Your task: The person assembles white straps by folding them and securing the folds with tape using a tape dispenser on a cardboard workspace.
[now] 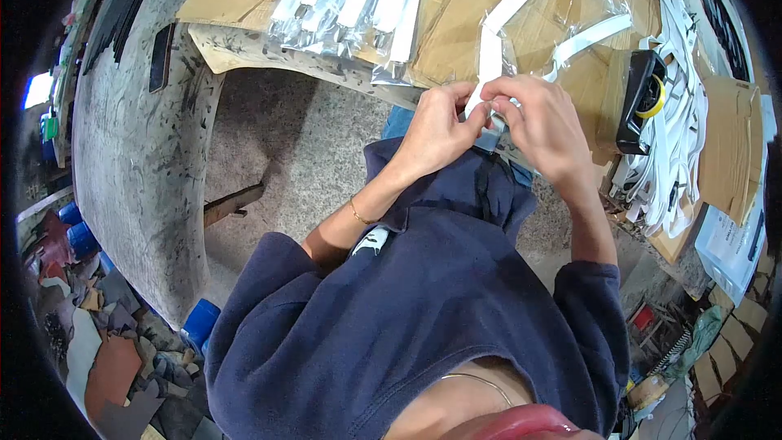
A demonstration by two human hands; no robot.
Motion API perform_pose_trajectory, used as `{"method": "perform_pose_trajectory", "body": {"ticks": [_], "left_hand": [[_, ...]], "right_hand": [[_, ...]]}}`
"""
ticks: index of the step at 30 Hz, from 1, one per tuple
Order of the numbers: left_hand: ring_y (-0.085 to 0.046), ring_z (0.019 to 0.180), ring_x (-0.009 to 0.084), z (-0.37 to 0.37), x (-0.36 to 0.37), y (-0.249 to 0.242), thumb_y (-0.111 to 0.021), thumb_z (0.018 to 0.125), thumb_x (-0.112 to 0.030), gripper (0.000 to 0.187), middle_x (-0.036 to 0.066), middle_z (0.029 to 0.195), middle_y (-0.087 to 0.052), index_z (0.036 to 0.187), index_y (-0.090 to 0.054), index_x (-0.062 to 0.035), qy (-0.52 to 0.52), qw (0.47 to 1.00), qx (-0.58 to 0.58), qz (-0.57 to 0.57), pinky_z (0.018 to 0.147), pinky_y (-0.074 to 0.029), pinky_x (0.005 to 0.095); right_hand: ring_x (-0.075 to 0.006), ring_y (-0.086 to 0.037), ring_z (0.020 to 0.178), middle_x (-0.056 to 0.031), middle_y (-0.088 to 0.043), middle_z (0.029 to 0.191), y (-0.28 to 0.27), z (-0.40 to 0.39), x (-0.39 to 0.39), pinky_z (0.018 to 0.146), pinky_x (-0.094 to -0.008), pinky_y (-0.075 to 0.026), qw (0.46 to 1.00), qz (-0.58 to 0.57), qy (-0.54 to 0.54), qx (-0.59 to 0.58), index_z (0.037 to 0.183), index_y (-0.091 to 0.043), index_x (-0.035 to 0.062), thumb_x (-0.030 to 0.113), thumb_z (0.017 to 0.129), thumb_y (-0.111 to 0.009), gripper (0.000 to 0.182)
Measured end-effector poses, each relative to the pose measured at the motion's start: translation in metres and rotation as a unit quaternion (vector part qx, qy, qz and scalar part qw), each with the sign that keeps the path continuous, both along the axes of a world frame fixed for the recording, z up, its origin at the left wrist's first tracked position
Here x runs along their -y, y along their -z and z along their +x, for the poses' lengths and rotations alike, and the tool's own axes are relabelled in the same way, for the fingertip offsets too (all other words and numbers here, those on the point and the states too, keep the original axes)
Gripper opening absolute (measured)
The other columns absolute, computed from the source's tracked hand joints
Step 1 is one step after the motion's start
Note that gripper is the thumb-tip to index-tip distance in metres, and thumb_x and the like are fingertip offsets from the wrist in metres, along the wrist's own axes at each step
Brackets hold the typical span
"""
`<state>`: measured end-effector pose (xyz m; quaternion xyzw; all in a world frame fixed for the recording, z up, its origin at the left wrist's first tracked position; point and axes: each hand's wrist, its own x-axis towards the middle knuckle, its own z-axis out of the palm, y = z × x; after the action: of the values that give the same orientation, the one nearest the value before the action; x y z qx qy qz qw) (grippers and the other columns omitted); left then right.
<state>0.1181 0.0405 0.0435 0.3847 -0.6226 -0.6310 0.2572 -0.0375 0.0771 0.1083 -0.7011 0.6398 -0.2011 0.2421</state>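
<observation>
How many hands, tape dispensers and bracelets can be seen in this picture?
Hands: 2, the left hand and the right hand, both pinching a white strap
Tape dispensers: 1, black
Bracelets: 1, gold, on the left wrist
Total: 4

Near end of the white strip [489,57], at twelve o'clock, hidden between pinching fingers of left hand [436,130] and right hand [542,126].

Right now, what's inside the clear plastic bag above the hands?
The clear plastic bag holds white straps and lies on brown cardboard. Both hands, left hand and right hand, cover the bag's near end, hiding what they pinch.
</observation>
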Motion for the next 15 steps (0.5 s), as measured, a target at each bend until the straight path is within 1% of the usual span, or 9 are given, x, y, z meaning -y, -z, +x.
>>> {"method": "perform_pose_trajectory", "body": {"ticks": [2, 6, 8, 11, 15], "left_hand": [[-0.058, 0.062, 0.0064, 0.000, 0.000, 0.001, -0.057, 0.091, -0.009, 0.016, 0.005, 0.073, -0.066, 0.094, -0.064, 0.0045, 0.003, 1.000, 0.004, 0.006, 0.054, -0.045, 0.0215], [-0.058, 0.063, 0.0061, 0.001, 0.001, -0.001, -0.057, 0.091, -0.009, 0.016, 0.004, 0.074, -0.066, 0.097, -0.063, 0.0043, 0.022, 1.000, 0.022, 0.006, 0.054, -0.044, 0.0217], [-0.059, 0.059, 0.0100, 0.001, -0.001, 0.001, -0.057, 0.089, -0.007, 0.014, 0.009, 0.066, -0.064, 0.091, -0.062, 0.0062, 0.001, 1.000, -0.010, 0.010, 0.053, -0.044, 0.0266], [-0.058, 0.060, 0.0097, 0.001, -0.001, -0.001, -0.055, 0.091, -0.004, 0.012, 0.008, 0.068, -0.063, 0.090, -0.060, 0.0069, -0.004, 0.999, -0.019, 0.041, 0.053, -0.044, 0.0267], [-0.057, 0.060, 0.0096, 0.003, 0.001, -0.003, -0.055, 0.091, -0.003, 0.012, 0.008, 0.068, -0.062, 0.090, -0.060, 0.0076, 0.009, 1.000, -0.013, 0.024, 0.054, -0.044, 0.0265]], "right_hand": [[-0.0345, -0.060, 0.089, -0.0142, -0.065, 0.088, 0.005, 0.003, -0.003, 0.076, -0.0435, -0.046, 0.999, -0.009, 0.026, -0.016, 0.094, -0.067, 0.0074, 0.009, 0.085, -0.056, 0.014], [-0.0327, -0.059, 0.089, -0.0129, -0.064, 0.086, 0.010, 0.009, -0.010, 0.076, -0.0433, -0.047, 0.998, -0.015, 0.044, -0.035, 0.094, -0.067, 0.0081, 0.008, 0.084, -0.056, 0.014], [-0.0310, -0.059, 0.087, -0.0119, -0.062, 0.082, 0.013, 0.013, -0.013, 0.075, -0.0421, -0.047, 0.997, -0.047, 0.061, -0.023, 0.094, -0.067, 0.0081, 0.007, 0.083, -0.058, 0.014], [-0.0301, -0.059, 0.083, -0.0110, -0.061, 0.080, 0.019, 0.018, -0.017, 0.074, -0.0402, -0.048, 0.993, -0.076, 0.094, -0.018, 0.094, -0.067, 0.0081, 0.004, 0.081, -0.060, 0.015], [-0.0297, -0.058, 0.082, -0.0102, -0.061, 0.082, 0.020, 0.028, -0.021, 0.074, -0.0392, -0.048, 0.985, -0.119, 0.121, -0.022, 0.093, -0.067, 0.0075, -0.001, 0.077, -0.062, 0.019]]}}
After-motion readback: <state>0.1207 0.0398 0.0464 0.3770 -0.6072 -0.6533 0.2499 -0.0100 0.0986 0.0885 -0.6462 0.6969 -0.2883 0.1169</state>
